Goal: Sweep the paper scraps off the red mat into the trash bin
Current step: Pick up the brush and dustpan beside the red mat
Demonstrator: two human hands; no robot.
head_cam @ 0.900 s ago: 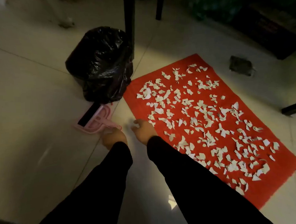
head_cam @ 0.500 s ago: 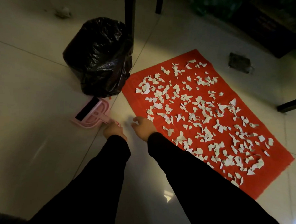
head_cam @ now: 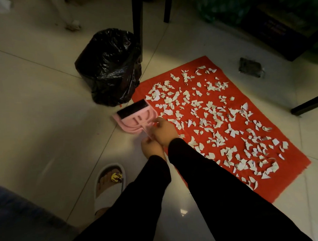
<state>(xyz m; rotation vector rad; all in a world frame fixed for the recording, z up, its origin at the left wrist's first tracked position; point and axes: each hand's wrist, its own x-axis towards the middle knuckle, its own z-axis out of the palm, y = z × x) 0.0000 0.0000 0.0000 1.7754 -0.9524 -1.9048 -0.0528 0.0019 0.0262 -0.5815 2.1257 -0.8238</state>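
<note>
Both hands meet on the thin pink handle of the dustpan-and-brush set. The left hand sits at the handle's near end with its grip curled round it. The right hand, just ahead of it toward 12 o'clock, also has its fingers wrapped on the handle, close to where the handle joins the pan. Both arms wear black sleeves.

The pink pan lies at 11 o'clock from the hands, its black bristles facing 12 o'clock, and its far corner reaches the near-left corner of the red mat. I cannot tell whether the pan rests on the floor or is lifted.

The mat spreads from 1 to 4 o'clock of the hands, covered almost all over with white paper scraps. The trash bin, lined with a black bag, stands at 11 o'clock beyond the pan, just beside the mat's far-left corner.

A dark furniture leg rises right next to the bin. A small dark object lies on the tiled floor past the mat's far edge. At 7 o'clock a foot in a white slipper stands on the floor.
</note>
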